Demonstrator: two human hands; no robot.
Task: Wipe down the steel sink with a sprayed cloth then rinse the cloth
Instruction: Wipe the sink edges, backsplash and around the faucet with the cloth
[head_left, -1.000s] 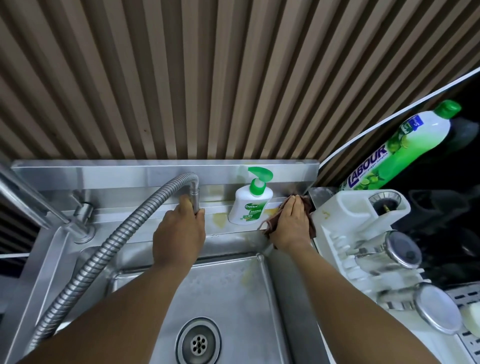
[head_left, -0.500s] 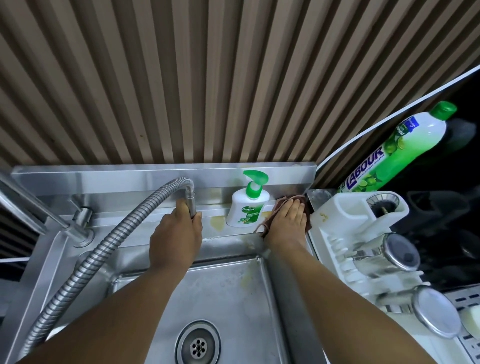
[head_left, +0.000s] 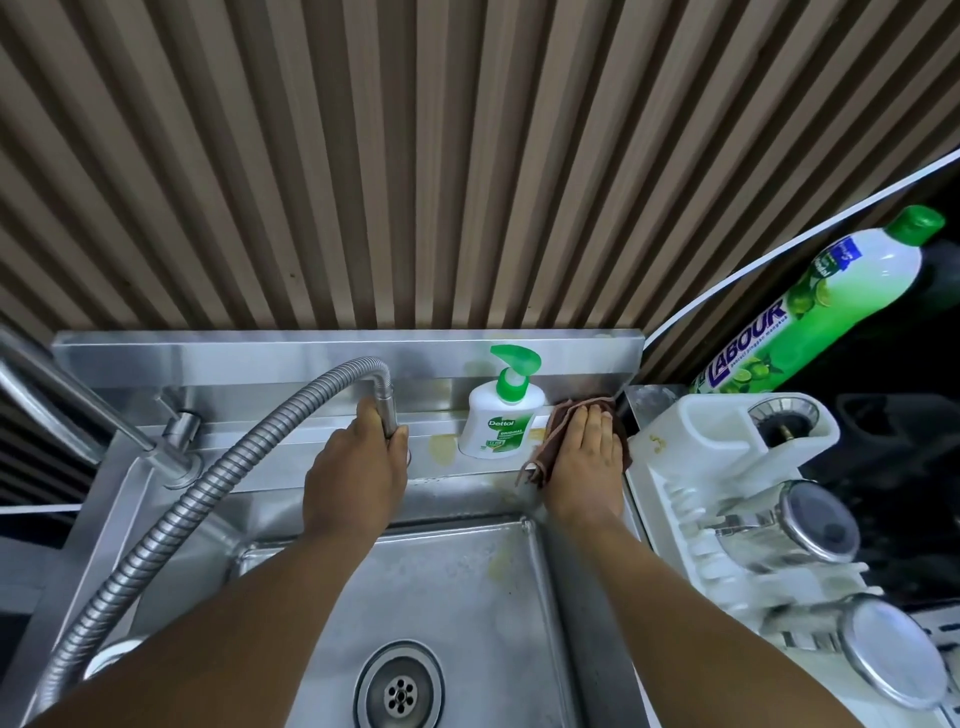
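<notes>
The steel sink (head_left: 467, 587) fills the lower middle, its drain (head_left: 400, 688) near the bottom. My left hand (head_left: 358, 473) grips the metal nozzle end of the flexible hose (head_left: 171, 525) at the sink's back ledge. My right hand (head_left: 584, 460) lies flat with straight fingers on a brown cloth (head_left: 550, 441), pressing it onto the back right corner of the ledge. Most of the cloth is hidden under the hand.
A white and green Dettol pump bottle (head_left: 501, 415) stands on the ledge between my hands. A white dish rack (head_left: 727, 499) with steel cups sits right of the sink, a green Labour bottle (head_left: 826, 306) behind it. A steel tap (head_left: 176, 447) is at the left.
My right hand has slid the cloth a little farther back into the ledge's right corner. My left hand has stayed on the hose nozzle.
</notes>
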